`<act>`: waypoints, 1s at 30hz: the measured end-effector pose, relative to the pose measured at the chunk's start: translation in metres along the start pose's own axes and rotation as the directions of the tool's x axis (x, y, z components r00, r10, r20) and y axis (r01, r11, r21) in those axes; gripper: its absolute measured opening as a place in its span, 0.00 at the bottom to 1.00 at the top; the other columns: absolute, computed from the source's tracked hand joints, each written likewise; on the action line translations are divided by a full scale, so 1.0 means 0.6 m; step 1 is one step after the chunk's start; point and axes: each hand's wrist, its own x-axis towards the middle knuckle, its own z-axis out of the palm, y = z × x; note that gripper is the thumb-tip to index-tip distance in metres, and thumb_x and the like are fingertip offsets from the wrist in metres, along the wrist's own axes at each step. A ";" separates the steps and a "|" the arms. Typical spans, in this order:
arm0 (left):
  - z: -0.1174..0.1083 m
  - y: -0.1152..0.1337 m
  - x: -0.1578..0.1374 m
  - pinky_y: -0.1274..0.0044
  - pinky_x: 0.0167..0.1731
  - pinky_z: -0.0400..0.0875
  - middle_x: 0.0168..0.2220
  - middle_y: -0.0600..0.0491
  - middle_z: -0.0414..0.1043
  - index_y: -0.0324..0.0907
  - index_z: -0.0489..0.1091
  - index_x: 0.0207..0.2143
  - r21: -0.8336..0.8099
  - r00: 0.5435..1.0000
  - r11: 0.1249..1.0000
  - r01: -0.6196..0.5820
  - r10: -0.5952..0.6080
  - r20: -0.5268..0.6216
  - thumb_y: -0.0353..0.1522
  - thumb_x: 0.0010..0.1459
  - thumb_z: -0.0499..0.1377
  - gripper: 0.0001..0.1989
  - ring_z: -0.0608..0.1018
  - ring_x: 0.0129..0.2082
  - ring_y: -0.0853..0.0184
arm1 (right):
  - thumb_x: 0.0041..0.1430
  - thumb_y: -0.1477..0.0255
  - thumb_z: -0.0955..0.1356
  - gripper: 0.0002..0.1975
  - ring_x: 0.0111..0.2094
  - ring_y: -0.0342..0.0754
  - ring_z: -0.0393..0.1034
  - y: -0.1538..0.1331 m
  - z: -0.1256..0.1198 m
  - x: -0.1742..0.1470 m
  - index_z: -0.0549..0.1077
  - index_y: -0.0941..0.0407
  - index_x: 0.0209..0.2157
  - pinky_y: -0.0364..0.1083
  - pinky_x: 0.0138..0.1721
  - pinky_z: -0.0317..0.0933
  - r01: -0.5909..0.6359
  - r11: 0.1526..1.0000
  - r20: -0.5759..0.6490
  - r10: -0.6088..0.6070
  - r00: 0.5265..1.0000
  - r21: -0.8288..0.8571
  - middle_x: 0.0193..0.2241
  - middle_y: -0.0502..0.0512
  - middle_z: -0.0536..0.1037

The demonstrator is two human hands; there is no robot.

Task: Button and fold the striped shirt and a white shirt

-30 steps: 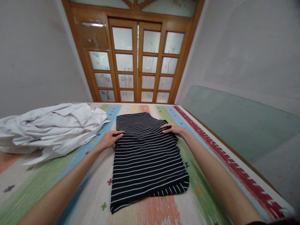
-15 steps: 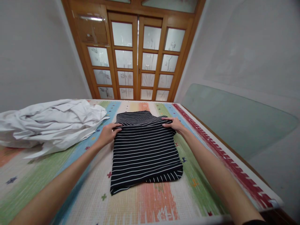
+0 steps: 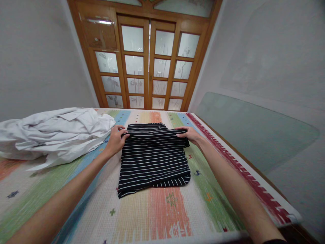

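A black knit garment with thin white stripes (image 3: 152,162) lies partly folded on the patterned cover, its near edge slanting and its right lower corner turned under. My left hand (image 3: 117,139) pinches the garment's left side near the far end. On the other side, my right hand (image 3: 189,134) grips the right edge at about the same height, thumb below and fingers on top. Between both hands the cloth is lifted into a raised band, and a flat part of the garment shows beyond it.
A heap of crumpled white cloth (image 3: 58,132) lies to the left. The multicoloured striped cover (image 3: 96,210) spreads over the flat surface. Wooden doors with glass panes (image 3: 149,67) stand beyond the far edge, and a grey-green panel (image 3: 254,128) is on the right wall.
Both hands have raised the striped fabric into a band between them. The near edge of the garment has slid away from me, and its lower right corner has shifted slightly left.
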 end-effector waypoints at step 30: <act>0.004 0.001 0.007 0.65 0.50 0.67 0.42 0.47 0.72 0.43 0.66 0.31 -0.106 0.990 0.994 -0.024 0.039 0.134 0.33 0.59 0.52 0.06 0.73 0.44 0.59 | 0.49 0.74 0.73 0.04 0.52 0.58 0.59 0.031 0.023 0.015 0.82 0.54 0.29 0.60 0.57 0.56 0.331 0.644 -0.333 -0.687 0.646 -0.690 0.46 0.59 0.63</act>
